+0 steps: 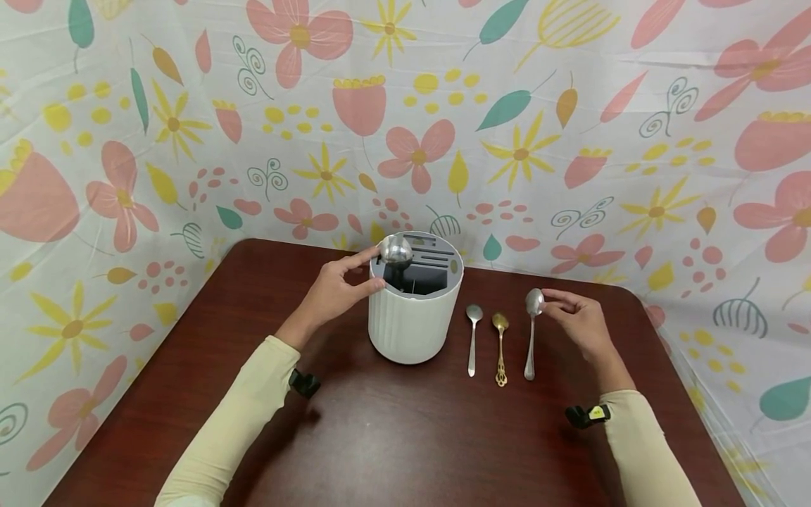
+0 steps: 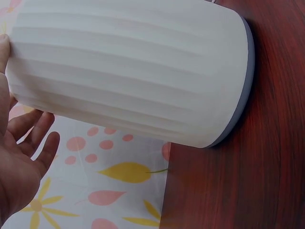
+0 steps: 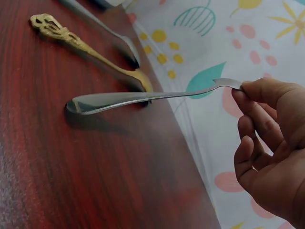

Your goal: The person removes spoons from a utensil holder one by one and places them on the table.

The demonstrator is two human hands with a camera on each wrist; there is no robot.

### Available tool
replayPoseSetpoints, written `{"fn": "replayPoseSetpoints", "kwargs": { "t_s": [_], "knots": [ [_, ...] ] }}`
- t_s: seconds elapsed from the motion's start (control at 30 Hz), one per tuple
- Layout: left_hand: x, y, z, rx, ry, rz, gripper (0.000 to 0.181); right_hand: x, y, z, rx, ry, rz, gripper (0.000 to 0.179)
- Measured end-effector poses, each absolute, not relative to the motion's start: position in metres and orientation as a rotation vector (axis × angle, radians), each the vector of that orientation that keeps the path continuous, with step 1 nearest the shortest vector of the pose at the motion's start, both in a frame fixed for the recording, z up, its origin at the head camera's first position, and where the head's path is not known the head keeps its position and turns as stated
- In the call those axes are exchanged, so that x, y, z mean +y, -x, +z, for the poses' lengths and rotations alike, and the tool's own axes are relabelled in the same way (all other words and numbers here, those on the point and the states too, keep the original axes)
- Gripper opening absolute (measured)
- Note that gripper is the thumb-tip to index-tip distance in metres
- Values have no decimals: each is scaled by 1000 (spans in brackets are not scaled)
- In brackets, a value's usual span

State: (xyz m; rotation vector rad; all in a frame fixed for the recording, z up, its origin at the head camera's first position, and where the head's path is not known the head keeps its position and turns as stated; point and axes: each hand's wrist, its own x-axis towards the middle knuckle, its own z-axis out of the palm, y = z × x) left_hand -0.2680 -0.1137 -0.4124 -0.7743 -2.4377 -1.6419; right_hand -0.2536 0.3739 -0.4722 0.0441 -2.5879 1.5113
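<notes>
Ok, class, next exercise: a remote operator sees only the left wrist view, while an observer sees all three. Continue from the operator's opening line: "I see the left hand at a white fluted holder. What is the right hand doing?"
Observer: The right hand is pinching a silver-coloured spoon by its bowl end.

Operator: My view cuts off the top of the utensil holder. Is anything in it?

Observer: Yes, a metal ladle stands in it, its bowl above the opening.

Operator: And what lies next to the pinched spoon, on the holder's side?

Observer: A gold-coloured spoon with an openwork handle end.
</notes>
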Motion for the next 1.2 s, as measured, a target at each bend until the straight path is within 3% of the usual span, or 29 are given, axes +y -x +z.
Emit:
{"fn": "replayPoseSetpoints", "kwargs": {
  "t_s": [0.43, 0.77, 1.2],
  "knots": [
    [-114, 267, -413, -2433, 763, -1642, 63, 374, 257, -497, -2446, -68, 1561, 39],
    [-114, 267, -411, -2471, 726, -1598, 62, 361, 248, -481, -2451, -115, 1574, 39],
    [-114, 266, -412, -2459, 737, -1615, 62, 378, 271, -518, -2510, -61, 1584, 45]
  ]
}}
